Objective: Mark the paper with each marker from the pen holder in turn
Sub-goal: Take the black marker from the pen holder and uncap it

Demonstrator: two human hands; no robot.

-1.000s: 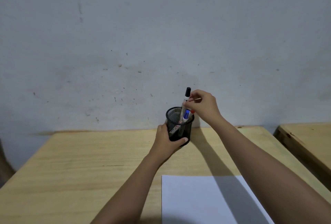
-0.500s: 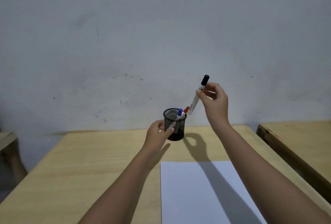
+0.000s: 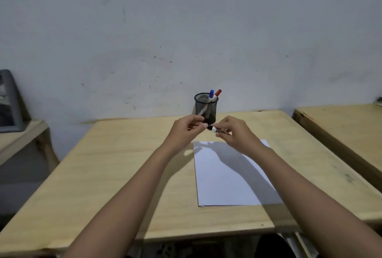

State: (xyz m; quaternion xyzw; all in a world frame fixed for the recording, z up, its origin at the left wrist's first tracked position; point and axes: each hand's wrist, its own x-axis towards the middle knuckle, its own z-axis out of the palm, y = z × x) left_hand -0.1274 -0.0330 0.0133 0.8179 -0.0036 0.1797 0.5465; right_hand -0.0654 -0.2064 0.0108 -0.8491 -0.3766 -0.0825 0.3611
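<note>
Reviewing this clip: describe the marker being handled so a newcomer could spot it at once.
Start at the wooden desk against the wall, then find the black mesh pen holder at its far edge. Just in front, above the white paper, the left hand and right hand meet on the black-capped marker; the blue-capped marker and red-capped marker stand in the holder.

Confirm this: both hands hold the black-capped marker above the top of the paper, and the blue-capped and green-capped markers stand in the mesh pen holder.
One detail is wrong: no green cap is there. The head view shows the blue-capped marker beside a red-capped marker in the mesh pen holder. The rest stands: the left hand and right hand hold the black-capped marker above the top of the paper.
</note>
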